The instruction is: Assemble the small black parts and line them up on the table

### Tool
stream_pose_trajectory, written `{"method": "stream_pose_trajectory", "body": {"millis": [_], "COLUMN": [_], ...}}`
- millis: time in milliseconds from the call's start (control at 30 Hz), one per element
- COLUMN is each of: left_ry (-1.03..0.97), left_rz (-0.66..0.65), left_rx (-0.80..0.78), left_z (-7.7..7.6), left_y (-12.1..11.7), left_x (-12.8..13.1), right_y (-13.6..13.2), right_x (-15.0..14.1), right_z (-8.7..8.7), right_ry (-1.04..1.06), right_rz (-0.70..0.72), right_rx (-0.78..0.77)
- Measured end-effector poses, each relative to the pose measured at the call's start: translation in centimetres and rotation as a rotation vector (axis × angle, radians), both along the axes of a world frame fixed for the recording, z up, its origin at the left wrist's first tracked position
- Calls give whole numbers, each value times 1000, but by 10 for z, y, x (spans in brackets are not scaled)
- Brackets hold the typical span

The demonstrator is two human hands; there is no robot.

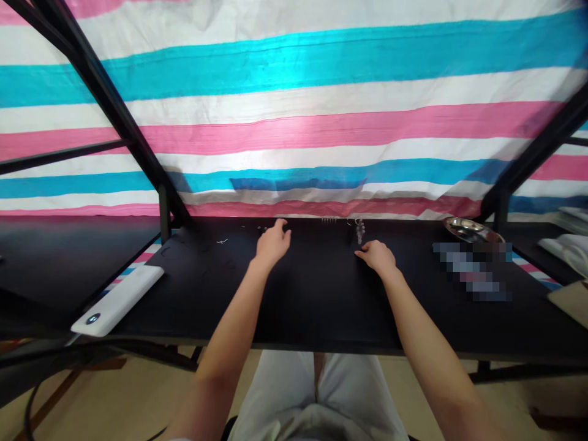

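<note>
My left hand [274, 241] reaches to the far part of the black table [316, 294], its index finger stretched out and thumb apart. Nothing shows in it. Beside its fingers lie small dark pieces with shiny tips [261, 229], partly covered by the hand. My right hand [377, 256] rests low over the table, thumb and fingertips pressed together; anything between them is too small to make out. Just beyond it lies a cluster of clear, bead-like pieces [361, 231]. A thin curved piece [350, 222] and a row of tiny pieces [329, 220] lie along the back edge.
A shiny metal dish [473, 229] stands at the back right, with a pixelated patch [473, 272] before it. A white power bank-like block [118, 301] lies at the left edge. A small silvery piece [222, 241] lies back left. Black frame bars and a striped sheet [321, 122] rise behind.
</note>
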State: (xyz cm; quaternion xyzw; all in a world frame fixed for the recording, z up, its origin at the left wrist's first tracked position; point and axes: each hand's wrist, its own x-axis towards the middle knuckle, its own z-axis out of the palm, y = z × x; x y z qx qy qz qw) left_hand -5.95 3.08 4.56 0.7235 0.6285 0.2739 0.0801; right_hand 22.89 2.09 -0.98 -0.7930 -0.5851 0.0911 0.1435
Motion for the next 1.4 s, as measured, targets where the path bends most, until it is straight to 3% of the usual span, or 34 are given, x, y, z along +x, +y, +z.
{"method": "stream_pose_trajectory", "body": {"millis": [100,233,433,667,767,867,933,1033,1167,1267,1400], "left_ry": [177,382,580,569,397,11,-291,-609,-785,-885,-956], "left_rz": [104,84,-34,-108,-161,-292,-371,-482,-512,-532,-541], "left_rx": [-56,-136,-145,-65,-45,-139,-198,-178,-171,-183,-238], "left_z": [14,19,13,3,1,-1,-4,-10,-19,-30,-48], "left_y": [7,19,39,49,47,39,28,9,-9,-9,-6], "left_x": [-30,-53,-58,-60,-57,-40,-21,11,41,50,51], "right_y": [-3,-6,-6,-9,-11,-12,-12,-13,-18,-19,-17], "right_x": [-6,-12,-16,-20,-21,-27,-37,-60,-82,-84,-80], "right_z": [5,9,11,14,15,13,9,3,2,2,-1], "right_ry": [-22,-23,3,6,72,241,468,901,1210,1248,1245], "right_rz": [53,112,254,210,242,367,454,553,536,472,481], "right_rx": [2,41,137,261,353,458,480,389,399,483,474]}}
